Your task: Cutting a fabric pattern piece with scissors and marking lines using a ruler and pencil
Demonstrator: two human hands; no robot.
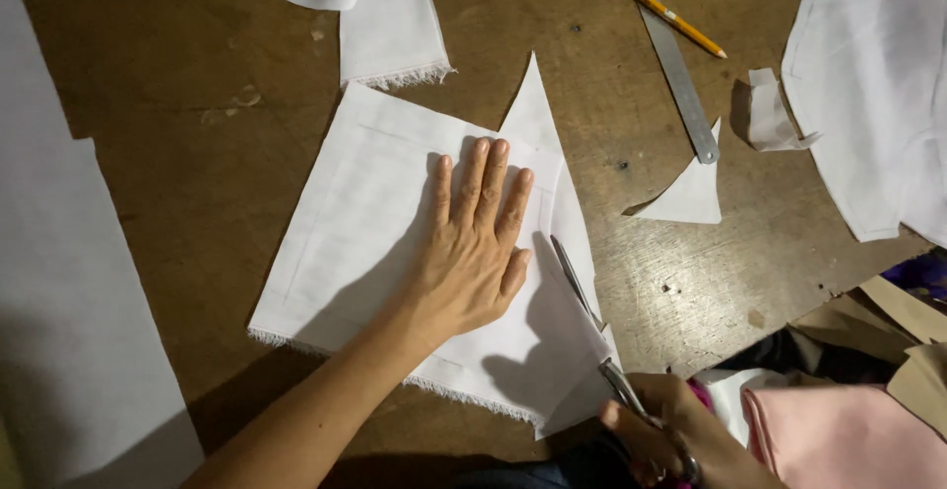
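L hand (473,252) lies flat, palm down, fingers spread a little & straight, pressing on the white fabric piece (395,242) in the middle of the wooden table (197,153). It holds nothing, just pins the cloth. The fabric is roughly square, turned at an angle, w/ a frayed edge along its near side and faint drawn lines parallel to its edges. A pointed flap of the same cloth sticks up past the fingertips toward the far side.

R hand (671,435) is at the bottom edge, fingers curled through the handles of a pair of scissors (592,321) — closed around them, gripping. The blades point away from the person, lying along the right edge of the fabric, just beside the L hand's little finger; blade gap is narrow, can't tell if fully shut.

Around: a small white triangle offcut (691,193) to the right, touching the end of a metal ruler (676,60). A yellow pencil (671,17) lies across the ruler near the far edge. A crumpled scrap (769,114) sits near the ruler, beside a large white cloth panel (868,84) at far right. Another white piece (390,20) w/ frayed hem sits beyond the main fabric. A long white sheet (59,301) runs down the left side. Pink fabric (848,440) at bottom right — near the R hand.
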